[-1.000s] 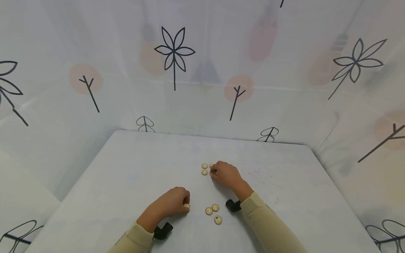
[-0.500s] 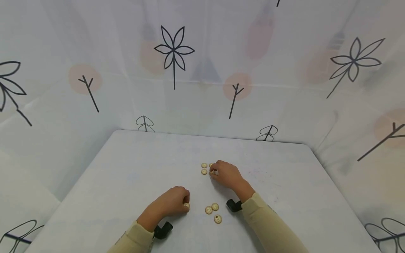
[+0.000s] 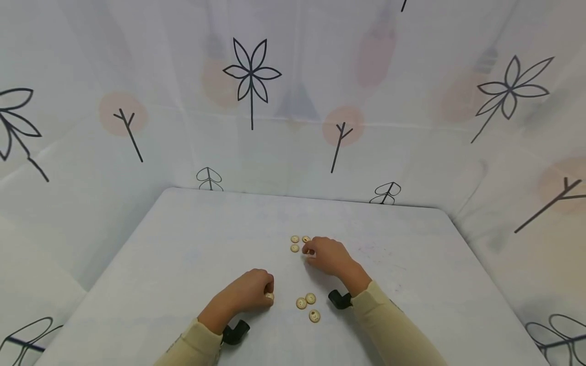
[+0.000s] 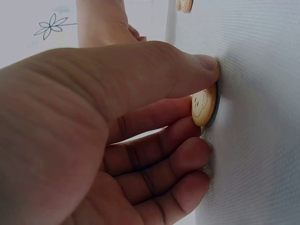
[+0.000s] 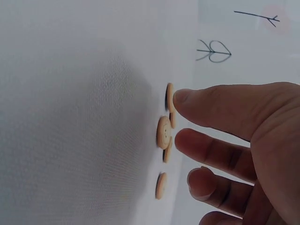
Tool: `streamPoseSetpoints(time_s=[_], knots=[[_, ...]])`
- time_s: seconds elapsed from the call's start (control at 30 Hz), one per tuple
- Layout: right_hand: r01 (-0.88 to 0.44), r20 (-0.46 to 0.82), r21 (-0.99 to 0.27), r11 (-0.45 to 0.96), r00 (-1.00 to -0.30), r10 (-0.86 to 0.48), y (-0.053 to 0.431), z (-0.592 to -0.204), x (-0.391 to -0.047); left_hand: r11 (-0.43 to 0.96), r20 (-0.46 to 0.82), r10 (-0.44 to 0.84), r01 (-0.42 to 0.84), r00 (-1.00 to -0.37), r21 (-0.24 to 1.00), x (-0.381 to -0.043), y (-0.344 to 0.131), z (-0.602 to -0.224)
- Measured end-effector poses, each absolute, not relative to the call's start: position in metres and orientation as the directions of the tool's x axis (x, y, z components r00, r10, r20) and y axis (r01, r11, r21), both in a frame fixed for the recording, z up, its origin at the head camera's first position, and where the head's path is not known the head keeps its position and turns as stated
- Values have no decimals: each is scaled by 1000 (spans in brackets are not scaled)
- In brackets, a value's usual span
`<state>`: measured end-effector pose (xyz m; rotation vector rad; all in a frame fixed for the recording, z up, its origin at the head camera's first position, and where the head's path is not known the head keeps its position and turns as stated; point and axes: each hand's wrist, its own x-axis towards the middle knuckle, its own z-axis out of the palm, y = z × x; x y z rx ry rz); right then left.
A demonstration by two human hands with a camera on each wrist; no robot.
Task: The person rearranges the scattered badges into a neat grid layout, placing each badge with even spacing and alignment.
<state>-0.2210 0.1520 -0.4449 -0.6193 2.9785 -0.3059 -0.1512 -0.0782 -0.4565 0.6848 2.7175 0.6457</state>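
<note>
My left hand (image 3: 251, 291) rests low over the table, left of the middle. Its thumb and fingers pinch a small wooden disc (image 4: 202, 107) with a face drawn on it, held on edge at the table surface. Farther back, my right hand (image 3: 330, 255) hovers beside a small group of similar discs. In the right wrist view, its thumb (image 5: 201, 104) and fingers are parted and hold nothing; the nearest disc (image 5: 163, 132) lies flat just past the fingertips. Two left discs and a back-right disc (image 3: 306, 239) show in the head view; another is partly hidden by the fingers.
Three more wooden discs (image 3: 301, 303) lie loose between the two forearms. They are on a white table (image 3: 220, 229) with rounded far corners. A patterned white cloth (image 3: 293, 152) stands behind and at both sides. Each wrist carries a black camera (image 3: 340, 299).
My right hand has drawn back slightly toward me, away from the disc group, uncovering more of the back-right disc. My left hand stays in place with its disc.
</note>
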Motion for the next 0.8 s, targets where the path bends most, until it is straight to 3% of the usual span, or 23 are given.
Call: streamPoseSetpoints(time_s=[0.8], knots=[[-412,-113,-250,876,-886,-449,160,-444,-199,792,-147,491,369,-859,487,-146,-75,-456]])
